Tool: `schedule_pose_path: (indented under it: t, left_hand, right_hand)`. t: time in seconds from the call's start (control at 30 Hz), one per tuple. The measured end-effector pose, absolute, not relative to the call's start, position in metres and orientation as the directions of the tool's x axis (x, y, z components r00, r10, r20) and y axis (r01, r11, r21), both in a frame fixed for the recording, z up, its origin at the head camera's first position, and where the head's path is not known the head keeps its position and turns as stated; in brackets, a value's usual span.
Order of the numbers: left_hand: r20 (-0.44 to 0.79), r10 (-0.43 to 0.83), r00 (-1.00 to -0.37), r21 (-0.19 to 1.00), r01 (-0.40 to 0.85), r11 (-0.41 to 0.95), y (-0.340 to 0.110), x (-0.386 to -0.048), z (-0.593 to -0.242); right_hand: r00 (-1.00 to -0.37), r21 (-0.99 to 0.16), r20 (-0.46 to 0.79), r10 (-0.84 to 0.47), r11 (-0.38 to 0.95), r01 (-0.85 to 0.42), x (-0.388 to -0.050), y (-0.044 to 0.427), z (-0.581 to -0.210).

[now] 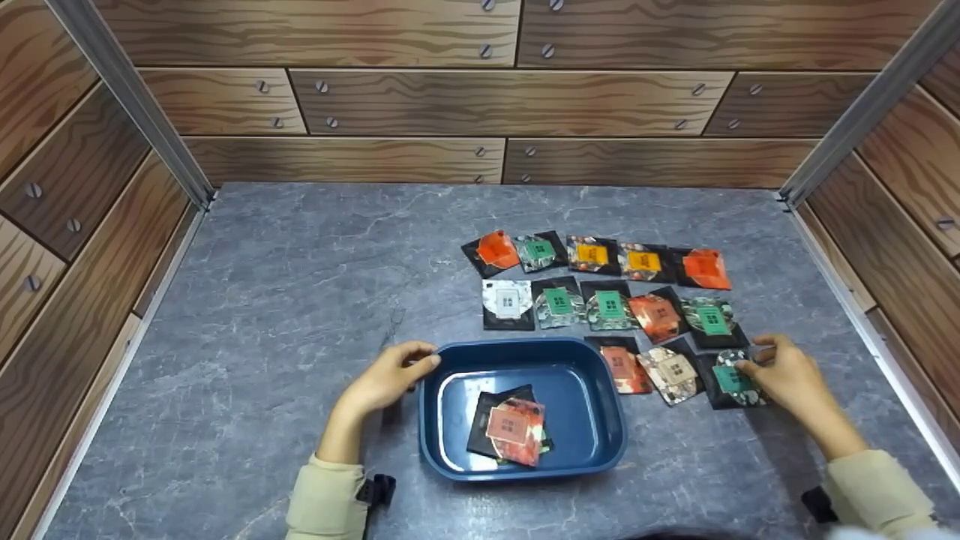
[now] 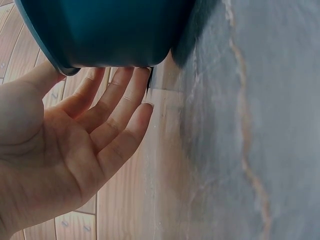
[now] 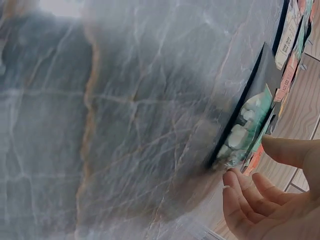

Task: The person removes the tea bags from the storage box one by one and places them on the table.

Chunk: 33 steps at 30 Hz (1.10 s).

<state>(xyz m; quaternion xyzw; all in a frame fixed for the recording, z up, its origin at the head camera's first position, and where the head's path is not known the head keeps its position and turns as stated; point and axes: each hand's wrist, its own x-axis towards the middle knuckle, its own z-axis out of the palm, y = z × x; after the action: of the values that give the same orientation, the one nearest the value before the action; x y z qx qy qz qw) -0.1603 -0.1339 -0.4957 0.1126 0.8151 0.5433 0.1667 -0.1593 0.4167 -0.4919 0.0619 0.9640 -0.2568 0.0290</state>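
A dark blue plastic basin (image 1: 613, 442) stands at the front middle, holding a small overlapping pile of sachets (image 1: 510, 427). My left hand (image 1: 394, 375) holds the basin's far left corner, thumb at the rim; in the left wrist view its fingers (image 2: 122, 100) reach against the outer wall, tips partly hidden. At the far right of the nearest row, my right hand (image 1: 787, 375) touches a black sachet with a green label (image 1: 731, 379). Its thumb lies over the sachet, while the other fingers (image 3: 240, 200) are beside the edge, apart from the thumb.
Rows of sachets spread behind and right of the basin: an orange one (image 1: 705, 268) ends the back row, a white one (image 1: 508, 304) starts the middle row, a beige one (image 1: 671, 369) lies in the nearest row. Wood-patterned panels (image 1: 510, 101) enclose the grey marbled tabletop (image 1: 300, 285).
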Motion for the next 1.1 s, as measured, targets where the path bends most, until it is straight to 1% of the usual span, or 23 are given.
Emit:
schedule_pose_path:
  t: [0.27, 0.47, 0.6, 0.7, 0.8, 0.97, 1.1]
  left_hand:
    - [-0.158, 0.351, -0.923, 0.921, -0.009, 0.39, -0.134, -0.161, -0.495]
    - [-0.166, 0.339, -0.926, 0.918, -0.019, 0.397, -0.133, -0.16, -0.493]
    - [-0.161, 0.341, -0.926, 0.919, -0.014, 0.394, -0.132, -0.159, -0.493]
    - [-0.157, 0.344, -0.926, 0.919, -0.009, 0.394, -0.132, -0.159, -0.494]
    - [-0.155, 0.349, -0.924, 0.918, -0.004, 0.396, -0.132, -0.159, -0.493]
    - [-0.163, 0.348, -0.923, 0.917, -0.012, 0.398, -0.132, -0.159, -0.492]
    - [-0.169, 0.344, -0.924, 0.918, -0.02, 0.397, -0.132, -0.159, -0.491]
  right_hand:
    - [-0.994, -0.512, -0.053, 0.1, 0.851, 0.113, -0.158, 0.41, -0.488]
    - [-0.996, -0.524, 0.04, 0.074, 0.85, 0.042, -0.153, 0.391, -0.48]
    - [-0.985, -0.52, 0.169, 0.034, 0.852, -0.059, -0.15, 0.375, -0.475]
    - [-0.961, -0.508, 0.276, 0.001, 0.849, -0.145, -0.149, 0.362, -0.472]
    - [-0.937, -0.498, 0.348, -0.034, 0.84, -0.216, -0.147, 0.347, -0.468]
    - [-0.905, -0.428, 0.395, -0.155, 0.841, -0.331, -0.142, 0.324, -0.458]
    - [-0.854, -0.339, 0.43, -0.293, 0.824, -0.454, -0.138, 0.305, -0.451]
